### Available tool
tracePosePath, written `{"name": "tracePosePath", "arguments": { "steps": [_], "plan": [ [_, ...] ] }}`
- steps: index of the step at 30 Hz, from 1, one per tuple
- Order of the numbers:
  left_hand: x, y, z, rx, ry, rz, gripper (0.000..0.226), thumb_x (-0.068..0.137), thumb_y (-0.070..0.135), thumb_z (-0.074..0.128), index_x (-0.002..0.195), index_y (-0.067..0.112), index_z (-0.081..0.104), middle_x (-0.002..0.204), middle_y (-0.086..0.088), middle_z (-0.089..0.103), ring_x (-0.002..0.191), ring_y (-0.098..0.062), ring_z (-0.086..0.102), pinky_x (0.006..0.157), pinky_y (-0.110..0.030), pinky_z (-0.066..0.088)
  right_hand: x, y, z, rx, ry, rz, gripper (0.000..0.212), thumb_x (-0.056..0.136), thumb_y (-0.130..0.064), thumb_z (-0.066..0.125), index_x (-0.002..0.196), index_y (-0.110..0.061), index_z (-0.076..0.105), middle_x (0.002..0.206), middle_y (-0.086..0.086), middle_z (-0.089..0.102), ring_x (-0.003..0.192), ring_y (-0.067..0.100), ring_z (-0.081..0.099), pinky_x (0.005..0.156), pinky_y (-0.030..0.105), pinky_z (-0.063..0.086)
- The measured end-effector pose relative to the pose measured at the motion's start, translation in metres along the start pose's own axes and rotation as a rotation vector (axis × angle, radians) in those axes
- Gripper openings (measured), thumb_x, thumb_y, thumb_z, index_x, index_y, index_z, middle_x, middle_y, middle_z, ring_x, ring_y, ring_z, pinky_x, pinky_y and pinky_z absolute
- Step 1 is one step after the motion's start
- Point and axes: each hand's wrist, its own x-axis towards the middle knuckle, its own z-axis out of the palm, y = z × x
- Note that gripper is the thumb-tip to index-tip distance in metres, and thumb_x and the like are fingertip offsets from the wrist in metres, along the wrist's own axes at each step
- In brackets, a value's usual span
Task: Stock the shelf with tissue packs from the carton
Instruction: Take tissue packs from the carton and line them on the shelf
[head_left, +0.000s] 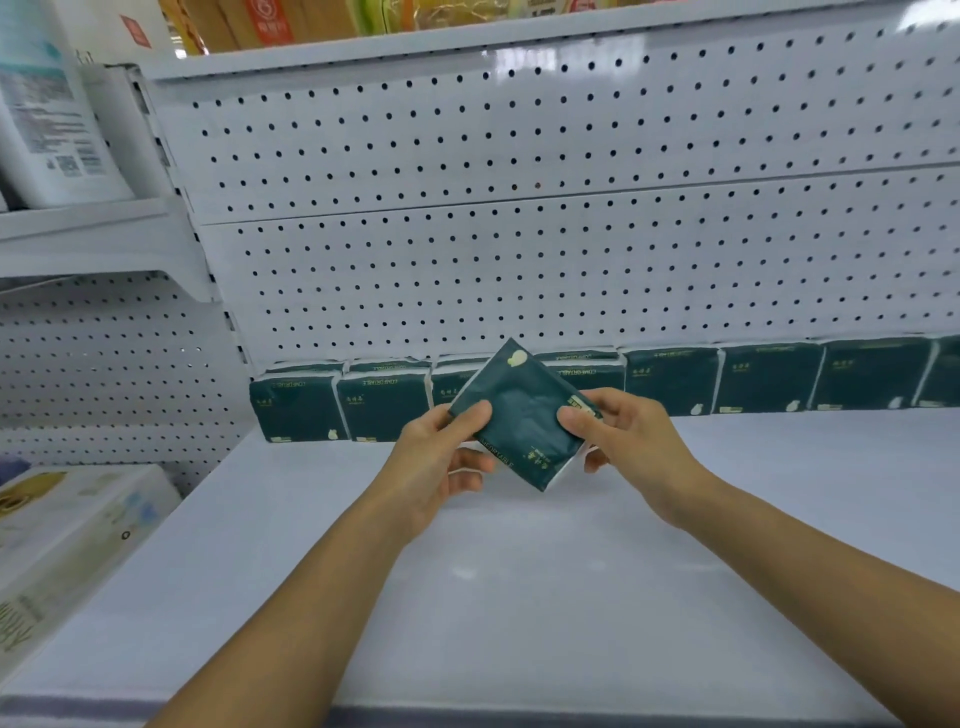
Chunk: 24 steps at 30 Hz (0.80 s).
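Note:
A dark green tissue pack (522, 410) hangs tilted above the white shelf (519, 571), held between both hands. My left hand (441, 457) grips its left edge with the thumb on top. My right hand (618, 436) pinches its right edge. Behind it, a row of matching green tissue packs (769, 376) stands against the pegboard back wall, running from the left end (296, 408) to the right edge of view. The carton is out of view.
A white pegboard (519, 234) backs the shelf, with another shelf (467, 41) overhead. To the left, a neighbouring bay holds pale boxed goods (67, 535) below and white packages (47, 119) above.

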Motion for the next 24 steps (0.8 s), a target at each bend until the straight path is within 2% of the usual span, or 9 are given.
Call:
{"name": "tracePosePath", "arguments": {
  "steps": [3, 6, 9, 12, 14, 17, 19, 22, 24],
  "plan": [
    [0.002, 0.003, 0.012, 0.109, 0.059, 0.065, 0.027, 0.087, 0.027, 0.073, 0.111, 0.016, 0.066, 0.092, 0.002, 0.069, 0.075, -0.012, 0.058, 0.060, -0.023, 0.043, -0.006, 0.002, -0.012, -0.154, -0.003, -0.016, 0.025, 0.085, -0.023, 0.074, 0.107, -0.019, 0.064, 0.096, -0.007, 0.073, 0.087, 0.012, 0.066, 0.068, 0.021, 0.052],
    [0.004, 0.011, 0.032, 0.157, 0.053, 0.152, 0.036, 0.082, 0.020, 0.079, 0.112, 0.019, 0.060, 0.089, 0.005, 0.074, 0.079, -0.005, 0.067, 0.064, -0.016, 0.046, -0.017, 0.004, -0.024, -0.482, 0.044, -0.200, 0.066, 0.078, -0.028, 0.081, 0.132, -0.031, 0.044, 0.128, -0.019, 0.049, 0.116, 0.000, 0.047, 0.088, 0.010, 0.039],
    [0.004, 0.014, 0.058, 0.277, -0.034, 0.224, 0.048, 0.075, 0.017, 0.085, 0.114, 0.022, 0.058, 0.090, 0.002, 0.076, 0.084, -0.013, 0.070, 0.069, -0.026, 0.058, -0.024, -0.003, -0.036, -0.723, 0.044, -0.417, 0.091, 0.074, -0.036, 0.082, 0.146, -0.037, 0.027, 0.141, -0.020, 0.034, 0.130, 0.000, 0.029, 0.103, 0.015, 0.029],
    [0.007, 0.011, 0.085, 0.409, -0.137, 0.282, 0.051, 0.073, 0.023, 0.087, 0.114, 0.029, 0.056, 0.090, 0.005, 0.076, 0.084, -0.010, 0.070, 0.073, -0.029, 0.059, -0.026, 0.001, -0.055, -0.787, 0.055, -0.295, 0.075, 0.076, -0.042, 0.079, 0.138, -0.043, 0.037, 0.130, -0.012, 0.054, 0.117, 0.010, 0.048, 0.094, 0.030, 0.045],
    [0.014, 0.007, 0.097, 0.453, -0.177, 0.322, 0.046, 0.078, 0.033, 0.083, 0.115, 0.032, 0.056, 0.096, 0.011, 0.075, 0.092, -0.006, 0.067, 0.081, -0.028, 0.055, -0.029, 0.008, -0.074, -0.620, 0.084, -0.180, 0.063, 0.077, -0.034, 0.080, 0.127, -0.040, 0.043, 0.114, -0.010, 0.061, 0.103, 0.011, 0.058, 0.074, 0.022, 0.050],
    [0.041, -0.002, 0.095, 0.757, 0.034, 0.484, 0.051, 0.085, 0.051, 0.069, 0.131, 0.035, 0.053, 0.130, 0.018, 0.059, 0.124, -0.005, 0.050, 0.109, -0.037, 0.039, -0.030, 0.016, -0.107, -0.428, 0.216, -0.078, 0.054, 0.080, -0.021, 0.079, 0.121, -0.029, 0.044, 0.106, -0.003, 0.061, 0.077, 0.008, 0.065, 0.054, 0.016, 0.050],
    [0.061, -0.009, 0.084, 1.105, 0.181, 0.621, 0.066, 0.086, 0.054, 0.067, 0.144, 0.035, 0.040, 0.148, 0.013, 0.043, 0.139, -0.012, 0.034, 0.120, -0.044, 0.021, -0.025, 0.023, -0.127, -0.426, 0.308, -0.064, 0.052, 0.081, -0.019, 0.078, 0.119, -0.026, 0.043, 0.101, -0.003, 0.060, 0.063, 0.002, 0.063, 0.051, 0.013, 0.047],
    [0.089, -0.019, 0.074, 1.493, 0.136, 0.681, 0.082, 0.089, 0.054, 0.062, 0.155, 0.034, 0.018, 0.164, 0.010, 0.018, 0.151, -0.012, 0.011, 0.123, -0.044, -0.006, -0.009, 0.035, -0.144, -0.484, 0.376, -0.052, 0.053, 0.083, -0.024, 0.076, 0.124, -0.026, 0.043, 0.103, -0.005, 0.058, 0.061, 0.008, 0.063, 0.056, 0.014, 0.045],
    [0.100, -0.023, 0.073, 1.675, 0.111, 0.677, 0.085, 0.092, 0.054, 0.057, 0.157, 0.033, 0.007, 0.166, 0.010, 0.007, 0.153, -0.012, 0.001, 0.121, -0.045, -0.014, 0.003, 0.043, -0.147, -0.481, 0.400, -0.034, 0.055, 0.084, -0.024, 0.075, 0.129, -0.025, 0.043, 0.106, -0.005, 0.055, 0.062, 0.006, 0.060, 0.057, 0.012, 0.044]
  ]
}}
